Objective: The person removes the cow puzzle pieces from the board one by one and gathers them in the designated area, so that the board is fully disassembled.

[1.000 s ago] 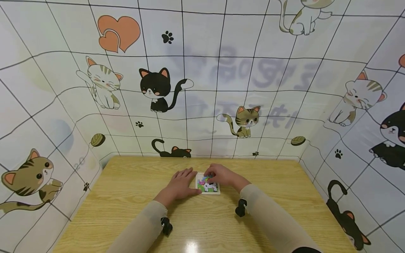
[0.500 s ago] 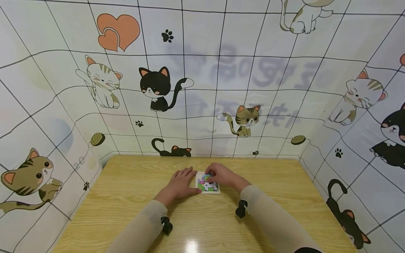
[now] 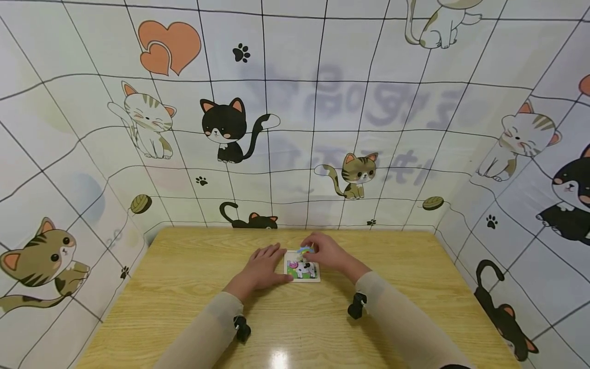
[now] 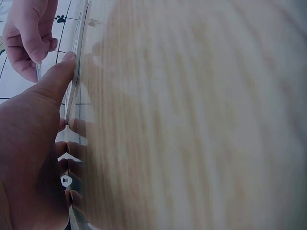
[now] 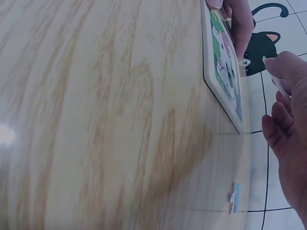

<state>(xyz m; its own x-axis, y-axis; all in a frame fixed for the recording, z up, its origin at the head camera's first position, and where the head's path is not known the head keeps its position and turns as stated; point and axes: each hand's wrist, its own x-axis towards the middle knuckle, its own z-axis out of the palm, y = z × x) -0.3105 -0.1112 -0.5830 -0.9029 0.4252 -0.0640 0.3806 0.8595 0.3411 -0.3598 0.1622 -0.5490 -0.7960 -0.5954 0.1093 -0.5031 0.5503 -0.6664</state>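
"What are the left fingers doing?"

"The left hand is lying with fingers extended, thumb touching the flat, white-rimmed cow-picture puzzle board, which is resting right beside those fingers on the yellowish wood-grain table."

"And the right?"

"The right hand is pinching a small blue-and-yellow puzzle piece, thumb against fingers, over the board's far part. Another small, flat piece is lying apart from the board."

"Beyond the fingers?"

"A white, black-gridded cat-print backdrop is rising."

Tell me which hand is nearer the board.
Left. The left hand touches the board at its left side. The right hand hovers over its far right corner, apart from it, pinching a piece.
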